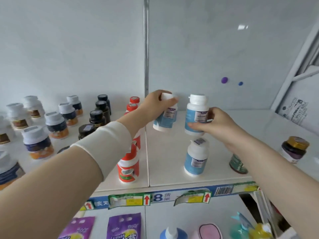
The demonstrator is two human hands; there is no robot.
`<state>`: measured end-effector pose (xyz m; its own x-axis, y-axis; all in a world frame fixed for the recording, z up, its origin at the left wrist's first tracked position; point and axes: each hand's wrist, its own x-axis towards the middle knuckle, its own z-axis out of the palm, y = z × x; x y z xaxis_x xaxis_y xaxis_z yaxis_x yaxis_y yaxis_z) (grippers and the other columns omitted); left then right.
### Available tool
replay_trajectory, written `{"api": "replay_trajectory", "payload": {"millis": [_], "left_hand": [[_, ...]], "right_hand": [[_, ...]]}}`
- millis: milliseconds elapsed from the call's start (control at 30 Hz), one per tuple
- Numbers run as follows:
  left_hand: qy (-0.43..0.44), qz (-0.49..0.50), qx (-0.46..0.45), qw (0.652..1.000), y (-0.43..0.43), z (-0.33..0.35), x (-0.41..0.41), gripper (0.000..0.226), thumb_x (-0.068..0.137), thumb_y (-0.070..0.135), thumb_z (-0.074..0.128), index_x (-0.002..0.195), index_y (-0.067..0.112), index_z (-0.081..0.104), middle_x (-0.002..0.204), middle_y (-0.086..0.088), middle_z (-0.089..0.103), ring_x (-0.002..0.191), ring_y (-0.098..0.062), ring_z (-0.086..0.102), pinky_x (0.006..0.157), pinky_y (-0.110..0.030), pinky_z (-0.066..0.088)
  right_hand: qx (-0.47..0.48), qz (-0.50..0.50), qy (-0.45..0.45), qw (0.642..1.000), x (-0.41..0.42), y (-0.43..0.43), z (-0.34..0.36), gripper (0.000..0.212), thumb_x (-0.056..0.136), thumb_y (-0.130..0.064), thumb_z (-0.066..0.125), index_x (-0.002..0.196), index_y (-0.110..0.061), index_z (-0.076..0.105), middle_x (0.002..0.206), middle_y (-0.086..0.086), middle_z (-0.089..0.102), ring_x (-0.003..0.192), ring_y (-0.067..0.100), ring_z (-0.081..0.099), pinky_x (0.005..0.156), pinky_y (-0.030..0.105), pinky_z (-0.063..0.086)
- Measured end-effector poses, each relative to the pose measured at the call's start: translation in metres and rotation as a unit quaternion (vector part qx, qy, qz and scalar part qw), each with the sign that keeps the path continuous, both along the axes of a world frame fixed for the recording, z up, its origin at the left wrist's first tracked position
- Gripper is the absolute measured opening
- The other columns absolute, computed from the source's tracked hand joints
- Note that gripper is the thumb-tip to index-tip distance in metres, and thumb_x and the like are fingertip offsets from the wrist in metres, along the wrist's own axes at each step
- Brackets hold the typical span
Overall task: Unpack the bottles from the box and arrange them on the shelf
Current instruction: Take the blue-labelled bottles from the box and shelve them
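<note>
Blue-and-white bottles (pixel 196 114), red-and-white bottles (pixel 128 168), purple pouches (pixel 123 226).

Green bottle (pixel 237 163) partly behind forearm (pixel 269 152).

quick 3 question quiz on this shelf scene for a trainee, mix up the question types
1. True or false: the left hand grips its blue-label bottle by the cap.
2. The dark jar at the far right has a lid that is: A) red B) gold C) white
3. Fill in: the right hand grips a second bottle whose cap is ___.
Key: 1 true; 2 B; 3 white
</note>
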<state>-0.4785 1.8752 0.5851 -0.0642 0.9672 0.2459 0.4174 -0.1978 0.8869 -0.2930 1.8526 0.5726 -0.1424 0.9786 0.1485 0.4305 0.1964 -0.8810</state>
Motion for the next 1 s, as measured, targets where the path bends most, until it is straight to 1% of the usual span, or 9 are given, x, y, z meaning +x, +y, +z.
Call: {"api": "replay_trajectory", "payload": {"millis": [100,233,367,467,567,633,833,900,1000], "left_hand": [[0.07,-0.019,-0.025,0.997,0.035,-0.013,-0.003,0.044,0.085,0.031,0.066,0.124,0.014,0.056,0.107,-0.003,0.062,0.094,-0.015,0.059,0.08,-0.024,0.048],[0.195,-0.028,-0.034,0.98,0.064,-0.022,-0.002,0.044,0.084,0.035,0.066,0.122,0.014,0.057,0.1,0.002,0.055,0.091,-0.017,0.055,0.065,-0.019,0.042],[0.257,-0.034,-0.068,0.963,0.087,-0.031,0.001,0.048,0.083,0.035,0.067,0.123,0.01,0.053,0.109,-0.003,0.056,0.091,-0.017,0.051,0.075,-0.023,0.037],[0.27,-0.047,-0.082,0.958,0.095,-0.036,0.005,0.05,0.084,0.039,0.064,0.123,0.012,0.051,0.108,-0.003,0.055,0.09,-0.017,0.05,0.073,-0.023,0.038],[0.28,-0.059,-0.086,0.954,0.099,-0.036,0.007,0.047,0.081,0.044,0.066,0.114,0.015,0.05,0.102,0.0,0.053,0.087,-0.016,0.051,0.062,-0.021,0.042],[0.28,-0.066,-0.087,0.954,0.102,-0.036,0.008,0.045,0.08,0.044,0.067,0.111,0.017,0.048,0.101,0.0,0.054,0.085,-0.014,0.051,0.062,-0.014,0.04],[0.281,-0.077,-0.092,0.952,0.101,-0.038,0.013,0.058,0.082,0.043,0.066,0.127,0.015,0.042,0.107,0.004,0.051,0.092,-0.013,0.052,0.064,-0.017,0.043],[0.288,-0.085,-0.093,0.949,0.1,-0.038,0.015,0.057,0.083,0.041,0.065,0.129,0.015,0.042,0.111,0.002,0.052,0.094,-0.013,0.051,0.074,-0.021,0.041],[0.301,-0.091,-0.087,0.945,0.096,-0.036,0.017,0.058,0.084,0.04,0.065,0.131,0.016,0.042,0.122,-0.001,0.053,0.096,-0.013,0.05,0.079,-0.021,0.039]], "right_hand": [[-0.034,0.02,-0.036,0.999,-0.003,0.031,-0.014,0.048,0.068,-0.017,0.081,0.108,-0.014,0.053,0.096,-0.004,0.06,0.078,0.003,0.054,0.062,0.014,0.041],[-0.068,0.053,-0.058,0.995,-0.007,0.059,-0.028,0.039,0.068,-0.012,0.081,0.089,-0.022,0.049,0.082,-0.012,0.056,0.071,-0.001,0.052,0.057,0.011,0.042],[-0.089,0.079,-0.096,0.988,-0.012,0.077,-0.043,0.058,0.063,-0.014,0.084,0.109,-0.016,0.048,0.091,-0.008,0.059,0.084,0.011,0.059,0.067,0.018,0.045],[-0.099,0.096,-0.131,0.982,-0.013,0.083,-0.055,0.067,0.058,-0.021,0.086,0.115,-0.016,0.05,0.101,-0.004,0.063,0.088,0.01,0.062,0.071,0.021,0.049],[-0.101,0.112,-0.148,0.977,-0.014,0.084,-0.064,0.087,0.041,-0.038,0.085,0.119,-0.02,0.051,0.106,-0.005,0.067,0.093,0.009,0.066,0.084,0.03,0.054],[-0.099,0.116,-0.143,0.978,-0.013,0.085,-0.07,0.09,0.037,-0.043,0.083,0.12,-0.025,0.05,0.106,-0.007,0.068,0.095,0.009,0.067,0.088,0.035,0.054],[-0.098,0.117,-0.15,0.977,-0.014,0.082,-0.075,0.086,0.038,-0.045,0.083,0.114,-0.022,0.051,0.101,-0.006,0.069,0.092,0.011,0.068,0.087,0.037,0.055],[-0.104,0.115,-0.149,0.977,-0.015,0.078,-0.072,0.084,0.043,-0.042,0.086,0.115,-0.02,0.049,0.102,-0.005,0.068,0.093,0.012,0.067,0.088,0.037,0.054],[-0.127,0.115,-0.131,0.977,-0.012,0.071,-0.061,0.069,0.063,-0.022,0.085,0.114,-0.019,0.039,0.099,-0.009,0.058,0.09,0.008,0.061,0.074,0.024,0.049]]}}
